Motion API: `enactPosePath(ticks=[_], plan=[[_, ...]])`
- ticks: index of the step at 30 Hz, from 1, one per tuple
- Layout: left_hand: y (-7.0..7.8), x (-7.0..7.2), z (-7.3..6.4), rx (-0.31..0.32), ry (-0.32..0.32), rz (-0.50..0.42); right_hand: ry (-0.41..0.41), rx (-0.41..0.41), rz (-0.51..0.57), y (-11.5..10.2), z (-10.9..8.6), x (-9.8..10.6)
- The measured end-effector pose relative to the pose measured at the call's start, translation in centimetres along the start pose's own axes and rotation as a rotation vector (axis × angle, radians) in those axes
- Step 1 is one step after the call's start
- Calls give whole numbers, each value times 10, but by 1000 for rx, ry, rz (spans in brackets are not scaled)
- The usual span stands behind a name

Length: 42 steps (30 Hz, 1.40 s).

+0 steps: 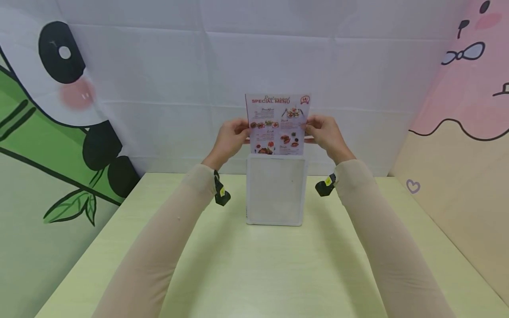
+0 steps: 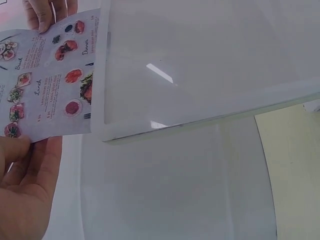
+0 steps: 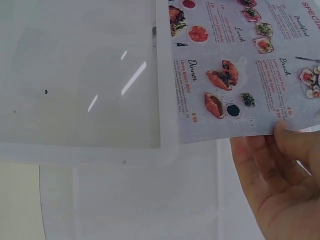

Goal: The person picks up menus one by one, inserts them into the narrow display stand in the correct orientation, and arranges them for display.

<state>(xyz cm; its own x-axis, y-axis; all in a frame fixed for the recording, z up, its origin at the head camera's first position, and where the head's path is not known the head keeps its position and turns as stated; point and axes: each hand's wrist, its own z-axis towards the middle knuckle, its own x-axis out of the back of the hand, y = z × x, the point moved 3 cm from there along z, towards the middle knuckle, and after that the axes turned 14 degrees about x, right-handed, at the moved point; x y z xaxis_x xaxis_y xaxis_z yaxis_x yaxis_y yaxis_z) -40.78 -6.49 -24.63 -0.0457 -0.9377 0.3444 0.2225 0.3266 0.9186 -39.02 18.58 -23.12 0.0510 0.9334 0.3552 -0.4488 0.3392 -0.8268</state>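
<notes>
A printed restaurant menu sheet (image 1: 278, 126) is held upright between both hands, its lower edge at the top of a white-framed clear display stand (image 1: 274, 192). My left hand (image 1: 231, 138) pinches the sheet's left edge, thumb in front and fingers behind. On the opposite edge my right hand (image 1: 324, 134) does the same. In the left wrist view the menu (image 2: 55, 75) meets the frame's white rim (image 2: 100, 75), and part of its lower end is hidden there. The right wrist view shows the thumb (image 3: 295, 142) on the printed face near the edge.
The stand is upright on a pale yellow table (image 1: 254, 269), close to a white cloth backdrop (image 1: 179, 79). Painted cartoon panels stand at the left (image 1: 43, 128) and right (image 1: 457, 115). Black wrist cameras hang below each cuff.
</notes>
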Motion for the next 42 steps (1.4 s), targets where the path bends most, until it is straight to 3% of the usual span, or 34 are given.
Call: enactPosePath(ticks=[23,42], plan=[[22,2,2,-53,44,-103,81,83,-11,-23,6,18],[16,4,4,-55,52,-119,54,88,-56,-27,11,14]])
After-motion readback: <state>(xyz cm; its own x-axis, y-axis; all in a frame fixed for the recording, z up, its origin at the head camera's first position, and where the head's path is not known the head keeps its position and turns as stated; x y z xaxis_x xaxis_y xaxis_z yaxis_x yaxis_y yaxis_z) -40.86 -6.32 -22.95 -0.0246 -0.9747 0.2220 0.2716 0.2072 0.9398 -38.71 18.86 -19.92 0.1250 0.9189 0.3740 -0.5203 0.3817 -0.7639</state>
